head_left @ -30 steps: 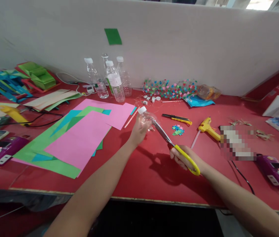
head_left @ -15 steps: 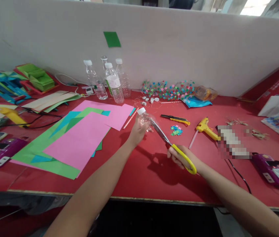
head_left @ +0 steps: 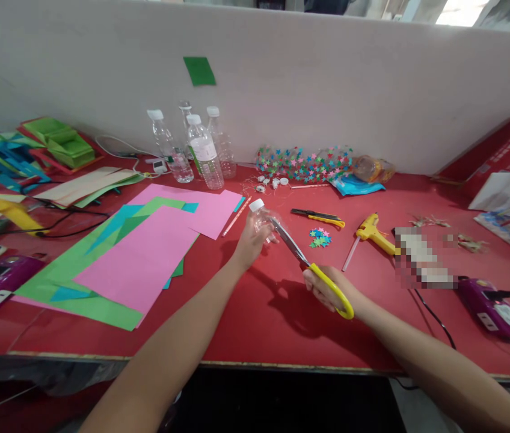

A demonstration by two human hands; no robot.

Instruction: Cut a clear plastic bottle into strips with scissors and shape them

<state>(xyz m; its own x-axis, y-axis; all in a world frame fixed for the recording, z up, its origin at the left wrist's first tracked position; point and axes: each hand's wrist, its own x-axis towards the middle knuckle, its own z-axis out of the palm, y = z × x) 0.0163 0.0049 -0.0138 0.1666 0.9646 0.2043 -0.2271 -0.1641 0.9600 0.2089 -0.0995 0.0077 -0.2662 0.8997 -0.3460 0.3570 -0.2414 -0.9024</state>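
Observation:
Wrapped around a clear plastic bottle top (head_left: 260, 215) with a white cap, my left hand (head_left: 251, 239) is closed above the middle of the table. My right hand (head_left: 327, 285) grips the yellow handles of a pair of scissors (head_left: 291, 245). The blades point up and left and meet the bottle top's edge; whether they are cutting into the plastic is too small to tell. To the right of the blades lie small coloured paper stars (head_left: 320, 237) and a yellow-black box cutter (head_left: 318, 218).
Coloured paper sheets (head_left: 142, 264) cover the table's left. Several clear bottles (head_left: 205, 153) stand at the back, beside a star-covered bottle (head_left: 304, 163). A yellow glue gun (head_left: 374, 233) lies right, near a purple power strip (head_left: 494, 307). A pencil (head_left: 237, 216) lies behind my left hand.
The whole view has shifted slightly. Both hands keep nearly the same pose, with the scissors still at the bottle top.

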